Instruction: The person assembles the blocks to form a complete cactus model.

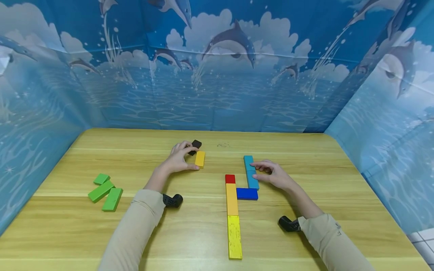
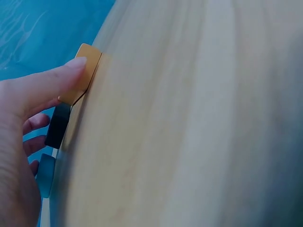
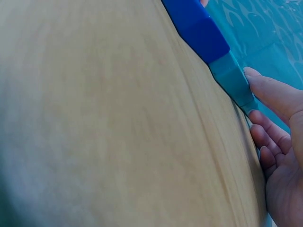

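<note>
With 12 o'clock as the far edge, the left hand [image 1: 178, 160] is at the 9 o'clock side of a short orange block [image 1: 200, 159], pinching it between thumb and forefinger, at about 11 o'clock from the middle of the bench [image 1: 190, 233]. A black block [image 1: 197, 143] lies near 11 o'clock of it, partly hidden by the other fingers; whether they touch it I cannot tell.

The right hand [image 1: 272, 175] has thumb and forefinger spread, the tips touching the 3 o'clock side of two cyan blocks [image 1: 252, 180], set end to end. A dark blue block [image 1: 246, 194] adjoins the nearer one at its 7 o'clock and reaches leftward to a long orange block [image 1: 232, 199], which has a red block [image 1: 230, 178] at its 12 o'clock end and a long yellow block [image 1: 234, 237] at 6. Three green blocks [image 1: 112, 199] lie well apart, at 8 o'clock from the left hand.
</note>
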A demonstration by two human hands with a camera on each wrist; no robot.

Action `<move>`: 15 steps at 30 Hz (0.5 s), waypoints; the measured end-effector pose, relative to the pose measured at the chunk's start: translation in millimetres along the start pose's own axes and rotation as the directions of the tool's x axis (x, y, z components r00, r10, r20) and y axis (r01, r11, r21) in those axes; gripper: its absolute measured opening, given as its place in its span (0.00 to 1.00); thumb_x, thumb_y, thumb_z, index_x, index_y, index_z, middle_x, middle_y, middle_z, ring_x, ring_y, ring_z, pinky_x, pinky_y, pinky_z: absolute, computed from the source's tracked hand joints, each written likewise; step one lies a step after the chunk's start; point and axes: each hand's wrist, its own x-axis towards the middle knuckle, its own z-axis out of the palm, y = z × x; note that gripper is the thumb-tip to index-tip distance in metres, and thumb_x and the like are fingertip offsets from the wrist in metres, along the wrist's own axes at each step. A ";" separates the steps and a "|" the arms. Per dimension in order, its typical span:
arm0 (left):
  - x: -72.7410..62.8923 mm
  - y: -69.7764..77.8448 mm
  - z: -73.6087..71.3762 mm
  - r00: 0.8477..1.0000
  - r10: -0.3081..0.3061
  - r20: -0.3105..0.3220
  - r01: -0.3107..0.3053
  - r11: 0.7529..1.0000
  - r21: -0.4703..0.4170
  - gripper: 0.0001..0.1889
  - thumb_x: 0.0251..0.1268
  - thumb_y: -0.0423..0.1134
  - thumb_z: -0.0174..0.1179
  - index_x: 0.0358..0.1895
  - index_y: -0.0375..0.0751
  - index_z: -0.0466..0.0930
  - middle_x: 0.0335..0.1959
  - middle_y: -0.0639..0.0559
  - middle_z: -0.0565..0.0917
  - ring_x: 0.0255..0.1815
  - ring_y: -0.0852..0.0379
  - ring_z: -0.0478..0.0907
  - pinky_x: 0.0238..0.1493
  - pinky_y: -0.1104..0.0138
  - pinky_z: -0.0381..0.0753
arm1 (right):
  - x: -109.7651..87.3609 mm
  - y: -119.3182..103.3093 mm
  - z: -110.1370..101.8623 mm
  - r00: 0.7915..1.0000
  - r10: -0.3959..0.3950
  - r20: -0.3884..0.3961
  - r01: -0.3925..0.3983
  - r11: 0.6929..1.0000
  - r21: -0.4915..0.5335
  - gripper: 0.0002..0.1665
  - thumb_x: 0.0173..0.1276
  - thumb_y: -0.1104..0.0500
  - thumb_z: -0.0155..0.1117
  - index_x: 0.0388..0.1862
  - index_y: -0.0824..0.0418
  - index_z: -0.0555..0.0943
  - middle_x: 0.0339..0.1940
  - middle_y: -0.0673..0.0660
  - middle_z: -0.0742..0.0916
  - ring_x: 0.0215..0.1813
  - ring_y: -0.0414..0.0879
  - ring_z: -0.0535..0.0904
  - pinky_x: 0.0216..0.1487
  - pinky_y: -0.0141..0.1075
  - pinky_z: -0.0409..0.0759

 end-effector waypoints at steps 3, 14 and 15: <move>0.4 -0.7 1.3 1.000 -0.011 -0.015 0.010 1.000 -0.018 0.34 0.44 0.53 0.70 0.58 0.46 0.72 0.59 0.46 0.63 0.63 0.45 0.54 0.66 0.49 0.43 | -0.1 -2.1 0.1 1.000 0.005 0.002 -0.005 1.000 -0.002 0.24 0.61 0.59 0.64 0.57 0.63 0.75 0.45 0.60 0.76 0.44 0.52 0.68 0.42 0.33 0.68; 8.6 8.1 8.7 0.994 0.003 -0.106 -0.012 0.996 -0.087 0.36 0.43 0.54 0.70 0.58 0.45 0.72 0.57 0.47 0.69 0.63 0.44 0.57 0.64 0.48 0.46 | -5.2 -26.8 0.1 1.000 -0.015 0.012 0.015 1.000 0.001 0.24 0.61 0.66 0.62 0.56 0.71 0.73 0.45 0.66 0.76 0.44 0.57 0.67 0.41 0.34 0.68; 9.7 10.5 10.0 0.994 0.006 -0.107 -0.017 0.995 -0.101 0.36 0.43 0.54 0.70 0.58 0.45 0.72 0.56 0.47 0.70 0.63 0.44 0.58 0.64 0.48 0.46 | -4.7 -23.4 0.2 1.000 -0.015 0.009 0.015 1.000 -0.004 0.24 0.61 0.65 0.62 0.56 0.70 0.73 0.45 0.65 0.76 0.44 0.56 0.67 0.41 0.33 0.68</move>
